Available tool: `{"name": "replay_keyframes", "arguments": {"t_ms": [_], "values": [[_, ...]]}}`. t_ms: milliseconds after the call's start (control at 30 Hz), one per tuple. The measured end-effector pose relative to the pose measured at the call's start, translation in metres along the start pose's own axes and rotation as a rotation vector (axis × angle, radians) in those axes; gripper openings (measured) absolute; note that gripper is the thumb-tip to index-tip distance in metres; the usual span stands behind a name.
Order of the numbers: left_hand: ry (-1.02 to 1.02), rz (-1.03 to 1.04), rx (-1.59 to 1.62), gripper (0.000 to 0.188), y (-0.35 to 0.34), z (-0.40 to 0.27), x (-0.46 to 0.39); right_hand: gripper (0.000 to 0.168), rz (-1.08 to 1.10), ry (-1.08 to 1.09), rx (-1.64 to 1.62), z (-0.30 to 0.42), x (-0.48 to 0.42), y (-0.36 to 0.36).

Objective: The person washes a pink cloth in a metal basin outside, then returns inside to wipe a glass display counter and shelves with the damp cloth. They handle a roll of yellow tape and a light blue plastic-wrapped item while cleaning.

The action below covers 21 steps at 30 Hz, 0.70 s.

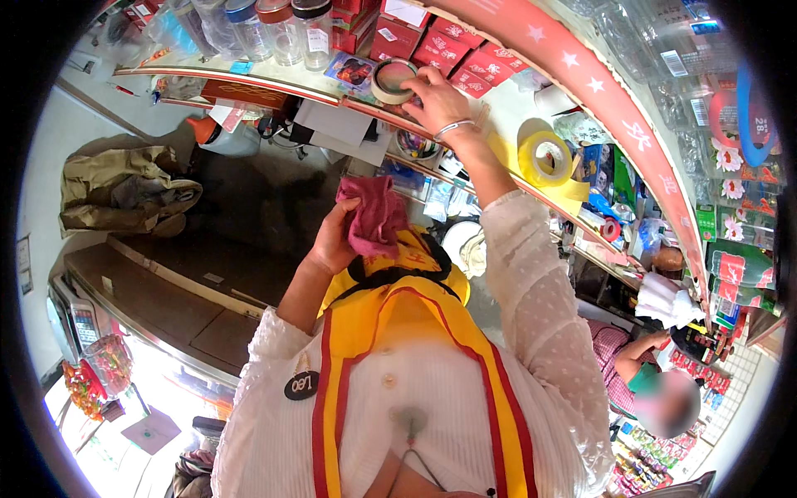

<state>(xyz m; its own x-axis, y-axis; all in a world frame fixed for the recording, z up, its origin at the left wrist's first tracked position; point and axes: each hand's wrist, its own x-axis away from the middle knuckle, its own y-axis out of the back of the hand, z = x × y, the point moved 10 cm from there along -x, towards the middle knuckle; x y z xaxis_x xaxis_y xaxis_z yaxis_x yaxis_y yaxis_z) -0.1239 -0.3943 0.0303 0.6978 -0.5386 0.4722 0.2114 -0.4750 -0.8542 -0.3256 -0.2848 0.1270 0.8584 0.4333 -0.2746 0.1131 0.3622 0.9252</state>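
My left hand (pixel 337 238) grips a folded maroon cloth (pixel 375 215) in front of my yellow apron (pixel 373 311). The cloth hangs bunched between thumb and fingers. At the shelf's front edge, my right hand (pixel 441 103) has its fingertips at the right rim of a roll of beige tape (pixel 391 98). That roll lies flat on the shelf (pixel 280 71), beside a small picture-printed packet (pixel 352 70) and stacked red boxes (pixel 443 46). A bracelet circles my right wrist.
Lidded clear jars (pixel 286 37) line the shelf to the left. A yellow tape roll (pixel 529 160) stands to the right. Below the ledge are papers (pixel 339 127) and a bowl of small items (pixel 416 144). Another person (pixel 641 367) is at the lower right. A brown counter (pixel 187 305) runs along the left.
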Motion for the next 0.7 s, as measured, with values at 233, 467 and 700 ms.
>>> {"name": "replay_keyframes", "arguments": {"t_ms": [233,467,700], "values": [[0.033,0.003,0.008,0.040,-0.002,0.001,-0.001,0.008,-0.153,0.039,-0.030,0.004,0.011,-0.003],[0.084,-0.004,-0.056,0.042,-0.009,0.011,-0.011,0.008,-0.234,-0.005,-0.071,-0.009,0.030,0.021],[0.122,0.003,-0.066,0.043,-0.011,0.020,-0.018,0.013,-0.122,-0.016,-0.032,-0.023,0.033,0.008]]}}
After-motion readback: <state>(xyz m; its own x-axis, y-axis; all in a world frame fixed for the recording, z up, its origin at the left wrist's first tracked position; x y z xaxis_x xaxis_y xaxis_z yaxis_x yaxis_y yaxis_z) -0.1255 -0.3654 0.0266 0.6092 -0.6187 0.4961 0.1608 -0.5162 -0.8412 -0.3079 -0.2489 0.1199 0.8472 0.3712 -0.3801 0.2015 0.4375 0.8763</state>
